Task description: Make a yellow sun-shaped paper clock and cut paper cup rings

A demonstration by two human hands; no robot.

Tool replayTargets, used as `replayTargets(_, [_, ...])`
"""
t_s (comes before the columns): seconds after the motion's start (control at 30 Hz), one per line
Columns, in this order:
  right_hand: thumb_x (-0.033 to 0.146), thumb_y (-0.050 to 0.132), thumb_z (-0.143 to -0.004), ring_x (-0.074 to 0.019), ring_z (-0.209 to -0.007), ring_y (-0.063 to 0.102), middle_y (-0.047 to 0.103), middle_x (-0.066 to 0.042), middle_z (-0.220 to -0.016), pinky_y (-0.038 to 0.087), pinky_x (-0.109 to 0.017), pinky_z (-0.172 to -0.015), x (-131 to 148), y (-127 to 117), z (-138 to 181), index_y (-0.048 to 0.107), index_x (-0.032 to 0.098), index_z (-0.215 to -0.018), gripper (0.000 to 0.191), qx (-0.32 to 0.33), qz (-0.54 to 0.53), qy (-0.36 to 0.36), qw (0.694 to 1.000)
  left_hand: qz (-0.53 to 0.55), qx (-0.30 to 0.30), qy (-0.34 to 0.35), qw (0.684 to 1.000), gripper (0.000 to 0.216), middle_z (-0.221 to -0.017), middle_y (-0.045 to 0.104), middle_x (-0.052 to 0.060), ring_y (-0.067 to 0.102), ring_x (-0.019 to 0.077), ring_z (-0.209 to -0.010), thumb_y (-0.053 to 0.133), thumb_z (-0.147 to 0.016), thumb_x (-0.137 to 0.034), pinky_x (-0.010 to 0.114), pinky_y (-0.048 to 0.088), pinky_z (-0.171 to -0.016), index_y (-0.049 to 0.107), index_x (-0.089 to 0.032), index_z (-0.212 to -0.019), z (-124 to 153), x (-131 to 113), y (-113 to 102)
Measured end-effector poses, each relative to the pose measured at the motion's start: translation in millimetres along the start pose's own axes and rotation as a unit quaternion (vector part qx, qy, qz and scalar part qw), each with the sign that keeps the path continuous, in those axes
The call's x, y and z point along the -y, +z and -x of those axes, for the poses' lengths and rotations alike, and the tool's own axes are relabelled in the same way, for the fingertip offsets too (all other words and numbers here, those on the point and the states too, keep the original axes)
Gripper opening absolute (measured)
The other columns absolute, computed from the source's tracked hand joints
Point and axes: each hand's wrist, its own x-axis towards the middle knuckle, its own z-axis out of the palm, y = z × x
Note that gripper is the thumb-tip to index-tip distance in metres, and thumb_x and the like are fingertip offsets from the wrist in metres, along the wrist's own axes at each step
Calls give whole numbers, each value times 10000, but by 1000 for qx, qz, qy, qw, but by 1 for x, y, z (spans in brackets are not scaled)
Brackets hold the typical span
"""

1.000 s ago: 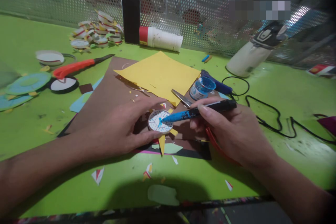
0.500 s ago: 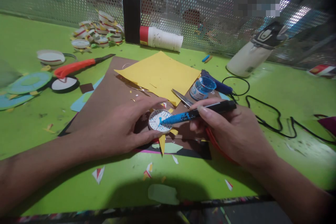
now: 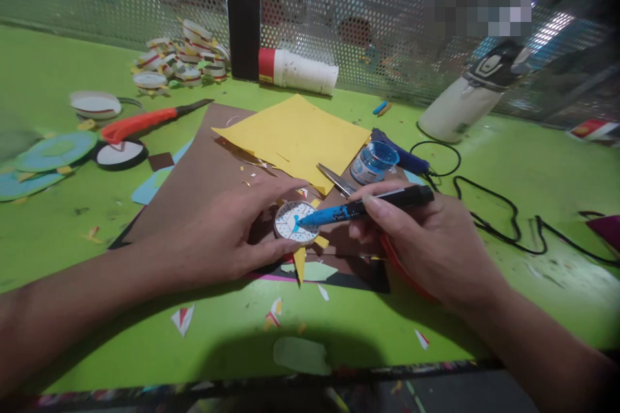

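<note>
A small round white disc [image 3: 287, 222] with blue dots, dark lines and yellow paper points lies on brown sheets. My left hand [image 3: 242, 219] grips it by the rim, thumb on the near side and forefinger on the far side. In my right hand [image 3: 402, 226] is a blue-stained black marker [image 3: 358, 208], its tip at a blue patch in the disc's middle. Scissors [image 3: 335, 179] lie by my right hand; their red handle shows beneath it. Just beyond stands an open jar of blue paint [image 3: 372, 164].
Yellow paper [image 3: 295, 135] lies on the brown sheet [image 3: 169, 200]. Left are an orange-handled cutter [image 3: 140, 126] and blue-green discs [image 3: 55, 151]. Behind are stacked paper rings [image 3: 186, 55], a phone [image 3: 243, 35], paper cups [image 3: 305, 71] and a bottle [image 3: 465, 100]. A black cord [image 3: 513, 206] runs right.
The marker tip has shifted very slightly within the disc's centre, and the blue patch looks a little bigger. My left hand keeps its hold on the disc.
</note>
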Motion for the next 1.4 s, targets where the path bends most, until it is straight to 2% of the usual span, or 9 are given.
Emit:
replayTargets(0.2, [373,648,-874,-150,-582,663,669,10,-676,594,-290,-534,-1,1,0,662,243,-935,144,36,-67,49,996,-1,2,5,1000,524,-1211,630,64,615,254,-1013,603,-862,-401,357,504,-808,444,-273,-1344,-1,-1,-1])
replayTargets(0.37, [358,669,-863,-135,-671,679,694,-6,-714,594,-238,-609,0,0,0,690,222,-911,146,6,-20,9,1000,2,0,0,1000,533,-1185,639,55,627,242,-964,612,-857,-413,341,506,-767,440,-284,-1345,-1,0,-1])
replayTargets(0.53, [361,652,-872,-163,-612,682,674,6,-691,610,-307,-542,0,1,1,659,233,-939,145,37,-89,59,994,10,0,1,1000,532,-1226,621,67,612,252,-1019,607,-862,-392,358,502,-821,439,-277,-1353,1,0,-1])
replayTargets(0.63, [342,666,-865,-160,-662,694,687,-7,-716,622,-299,-614,0,2,1,669,215,-928,142,22,-63,36,997,15,1,-2,1000,541,-1216,623,61,613,248,-1017,613,-858,-394,360,508,-824,437,-282,-1357,1,0,0])
replayTargets(0.83, [358,658,-867,-147,-566,667,675,4,-662,606,-281,-523,2,4,1,653,219,-937,156,37,-76,53,995,6,-4,0,1000,550,-1237,613,66,602,265,-1057,609,-858,-397,378,506,-852,439,-277,-1368,0,1,1])
replayTargets(1.03, [330,667,-863,-109,-625,660,680,1,-672,598,-203,-610,4,0,-1,676,190,-879,142,-20,-13,0,1000,-4,-10,4,1000,554,-1229,621,63,612,264,-1037,613,-851,-413,363,512,-821,446,-280,-1363,0,1,1])
replayTargets(1.4, [364,672,-854,-152,-645,680,696,-6,-679,598,-263,-591,1,-1,-3,667,219,-902,152,-7,-31,14,999,-2,-11,3,1000,543,-1213,625,61,615,258,-1023,619,-847,-408,364,512,-823,457,-278,-1350,0,1,1])
